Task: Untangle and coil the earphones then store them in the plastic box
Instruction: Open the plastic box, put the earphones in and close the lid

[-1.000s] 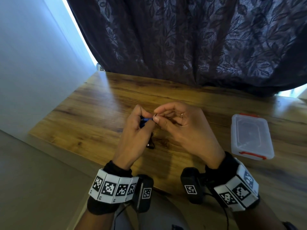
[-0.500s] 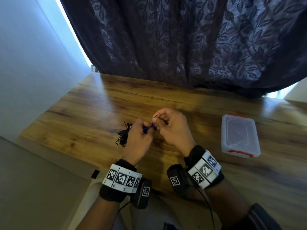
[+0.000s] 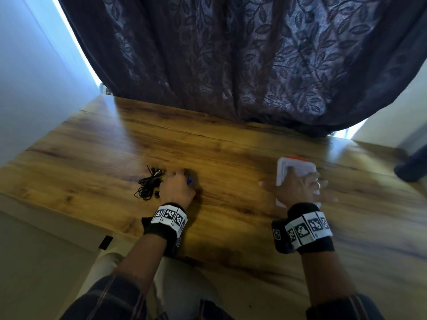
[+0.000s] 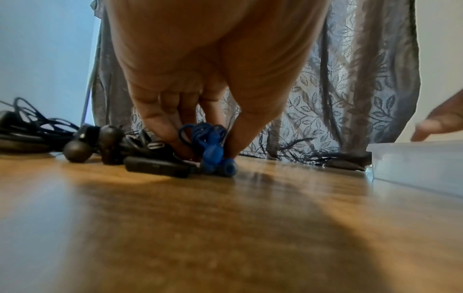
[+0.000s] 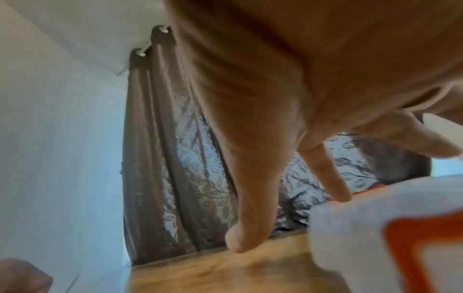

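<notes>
Your left fingers [image 4: 160,126] pinch the small coiled blue earphones [image 4: 210,146]; right fingers [image 5: 323,170] spread above the lidded clear plastic box [image 3: 300,168]: open it next.

No words, brand names or numbers can be read anywhere. The only signs are black-and-white square code markers on the bands around the left wrist [image 3: 169,217] and right wrist [image 3: 308,228]; their patterns carry no legible text.

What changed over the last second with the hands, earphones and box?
The right hand let go of the blue earphones and moved right, spreading over the plastic box. The left hand lowered the blue coil to the table, still pinching it. The black earphones stay tangled; the box stays closed.
</notes>
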The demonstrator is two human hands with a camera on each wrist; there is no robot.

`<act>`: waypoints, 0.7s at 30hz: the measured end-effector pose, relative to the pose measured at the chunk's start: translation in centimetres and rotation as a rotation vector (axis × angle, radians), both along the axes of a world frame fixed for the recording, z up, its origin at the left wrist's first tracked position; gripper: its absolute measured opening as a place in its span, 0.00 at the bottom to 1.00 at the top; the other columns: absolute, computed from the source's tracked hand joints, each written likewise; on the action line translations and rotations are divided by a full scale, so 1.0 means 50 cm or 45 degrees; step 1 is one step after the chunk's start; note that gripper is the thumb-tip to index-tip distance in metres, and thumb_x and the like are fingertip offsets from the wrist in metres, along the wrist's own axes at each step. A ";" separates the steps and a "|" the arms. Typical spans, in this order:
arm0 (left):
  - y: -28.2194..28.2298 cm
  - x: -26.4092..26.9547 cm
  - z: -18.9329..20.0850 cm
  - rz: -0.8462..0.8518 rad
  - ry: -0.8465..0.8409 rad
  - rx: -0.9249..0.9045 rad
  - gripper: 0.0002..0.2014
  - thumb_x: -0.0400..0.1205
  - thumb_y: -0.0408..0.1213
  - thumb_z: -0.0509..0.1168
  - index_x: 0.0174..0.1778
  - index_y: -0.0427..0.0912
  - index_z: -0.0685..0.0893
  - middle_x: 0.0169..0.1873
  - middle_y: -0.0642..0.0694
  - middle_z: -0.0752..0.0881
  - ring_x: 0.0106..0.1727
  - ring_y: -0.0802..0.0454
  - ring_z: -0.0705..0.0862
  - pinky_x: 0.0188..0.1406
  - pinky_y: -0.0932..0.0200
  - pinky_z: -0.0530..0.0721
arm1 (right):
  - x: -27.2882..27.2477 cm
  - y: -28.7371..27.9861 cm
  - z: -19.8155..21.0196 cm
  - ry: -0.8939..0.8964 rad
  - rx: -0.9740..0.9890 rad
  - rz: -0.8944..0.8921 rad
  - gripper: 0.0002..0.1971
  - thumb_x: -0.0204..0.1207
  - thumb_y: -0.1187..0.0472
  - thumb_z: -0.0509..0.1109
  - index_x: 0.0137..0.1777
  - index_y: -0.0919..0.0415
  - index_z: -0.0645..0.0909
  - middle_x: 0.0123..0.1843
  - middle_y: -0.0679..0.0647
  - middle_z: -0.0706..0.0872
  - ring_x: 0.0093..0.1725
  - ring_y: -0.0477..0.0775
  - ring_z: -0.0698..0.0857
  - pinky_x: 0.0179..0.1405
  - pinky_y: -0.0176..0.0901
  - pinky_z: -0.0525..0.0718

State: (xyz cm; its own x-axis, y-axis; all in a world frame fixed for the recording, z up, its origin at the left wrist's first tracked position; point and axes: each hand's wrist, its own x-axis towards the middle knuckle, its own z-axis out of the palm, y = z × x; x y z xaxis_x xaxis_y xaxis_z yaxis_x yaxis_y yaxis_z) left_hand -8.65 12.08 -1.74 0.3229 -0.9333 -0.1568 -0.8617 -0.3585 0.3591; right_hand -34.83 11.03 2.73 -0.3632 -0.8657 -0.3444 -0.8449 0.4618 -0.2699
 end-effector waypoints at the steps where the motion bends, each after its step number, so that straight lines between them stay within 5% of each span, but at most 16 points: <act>1: -0.001 0.000 -0.002 -0.007 -0.031 -0.005 0.20 0.79 0.41 0.70 0.64 0.36 0.79 0.63 0.34 0.82 0.66 0.34 0.80 0.63 0.40 0.81 | -0.011 0.003 -0.012 -0.010 0.017 -0.005 0.43 0.71 0.33 0.74 0.82 0.48 0.62 0.86 0.76 0.40 0.84 0.84 0.44 0.73 0.92 0.47; 4: 0.005 0.006 0.001 -0.015 -0.092 -0.072 0.18 0.81 0.46 0.68 0.60 0.37 0.83 0.65 0.34 0.80 0.69 0.34 0.76 0.67 0.39 0.76 | -0.018 0.011 -0.045 -0.021 -0.066 0.073 0.35 0.75 0.46 0.75 0.80 0.48 0.64 0.84 0.74 0.46 0.82 0.83 0.54 0.75 0.84 0.61; 6: 0.014 0.008 0.012 -0.001 -0.009 -0.230 0.15 0.82 0.44 0.68 0.59 0.38 0.84 0.65 0.36 0.78 0.68 0.36 0.75 0.67 0.42 0.74 | -0.009 0.012 -0.055 -0.057 -0.136 0.237 0.34 0.75 0.50 0.74 0.79 0.45 0.65 0.83 0.66 0.52 0.80 0.79 0.57 0.76 0.80 0.62; 10: 0.040 -0.009 0.040 -0.105 0.365 -0.474 0.13 0.84 0.37 0.68 0.62 0.40 0.79 0.62 0.43 0.78 0.59 0.52 0.78 0.59 0.59 0.77 | 0.036 0.000 -0.061 -0.179 -0.147 0.940 0.37 0.72 0.48 0.78 0.78 0.32 0.66 0.87 0.51 0.59 0.86 0.62 0.53 0.84 0.67 0.42; 13: 0.071 -0.007 0.030 -0.092 0.527 -0.366 0.12 0.85 0.42 0.66 0.63 0.43 0.79 0.57 0.47 0.82 0.54 0.53 0.83 0.55 0.55 0.84 | 0.087 -0.003 -0.065 -0.335 -0.049 1.386 0.36 0.74 0.57 0.77 0.77 0.27 0.68 0.89 0.35 0.50 0.88 0.46 0.34 0.83 0.65 0.27; 16: 0.107 0.026 0.011 0.106 0.494 -0.326 0.12 0.84 0.43 0.68 0.62 0.45 0.80 0.54 0.48 0.84 0.52 0.53 0.83 0.47 0.61 0.83 | 0.120 -0.003 -0.067 -0.381 0.043 1.590 0.35 0.77 0.62 0.74 0.74 0.23 0.69 0.87 0.28 0.44 0.86 0.43 0.29 0.80 0.63 0.22; 19: 0.129 0.045 0.006 0.201 0.600 -0.196 0.10 0.85 0.39 0.68 0.60 0.43 0.81 0.48 0.52 0.84 0.46 0.57 0.83 0.37 0.66 0.78 | 0.113 0.014 -0.062 -0.464 0.018 1.400 0.35 0.77 0.55 0.76 0.74 0.19 0.65 0.89 0.32 0.43 0.88 0.49 0.35 0.84 0.70 0.35; 21: 0.132 0.052 0.007 0.261 0.730 -0.190 0.08 0.84 0.39 0.69 0.57 0.42 0.83 0.46 0.49 0.88 0.43 0.53 0.86 0.42 0.56 0.87 | 0.101 0.033 -0.036 -0.702 -0.039 0.991 0.36 0.77 0.48 0.75 0.81 0.30 0.63 0.87 0.42 0.61 0.86 0.53 0.59 0.82 0.62 0.66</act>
State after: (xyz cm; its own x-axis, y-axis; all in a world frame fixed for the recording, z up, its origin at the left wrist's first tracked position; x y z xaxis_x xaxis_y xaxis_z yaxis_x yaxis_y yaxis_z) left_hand -6.03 18.68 -1.41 0.4007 -0.8865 -0.2313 -0.4359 -0.4066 0.8029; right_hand -29.79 12.67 0.92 0.5250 -0.8077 -0.2683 -0.6627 -0.1900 -0.7244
